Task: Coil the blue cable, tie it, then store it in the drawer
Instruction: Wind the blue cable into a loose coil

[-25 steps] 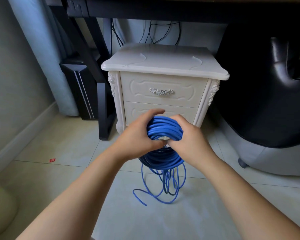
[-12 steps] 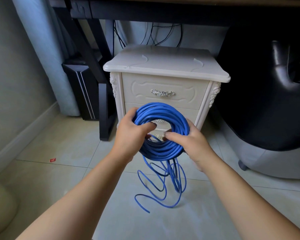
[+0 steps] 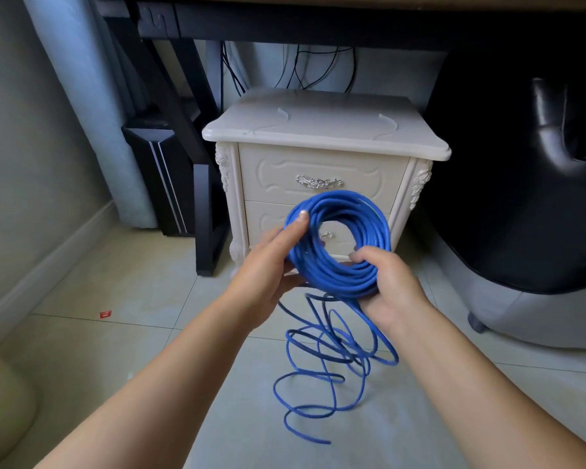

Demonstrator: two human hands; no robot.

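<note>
A thick ring of blue cable [image 3: 372, 228] is held up in front of a white nightstand [image 3: 322, 130]. My left hand [image 3: 268, 265] holds the ring's left side, thumb lying along its front. My right hand [image 3: 389, 286] grips the lower right of the ring, fingers curled through its hole. Loose loops of the blue cable's tail [image 3: 332, 363] hang from the ring and lie on the floor. The nightstand's top drawer [image 3: 274, 177] is closed, with a silver handle [image 3: 318, 182]. The lower drawer [image 3: 264, 221] is partly hidden behind the coil.
A black desk leg [image 3: 205, 214] and a dark computer tower [image 3: 156, 177] stand left of the nightstand. A black office chair [image 3: 521, 198] fills the right. The floor is pale tile, with a small red scrap [image 3: 105, 314] at left. Cables hang behind the nightstand.
The coil has been turned from edge-on to face me as an open ring. My left thumb has moved to the ring's front, my right hand to its lower right. More tail lies on the floor.
</note>
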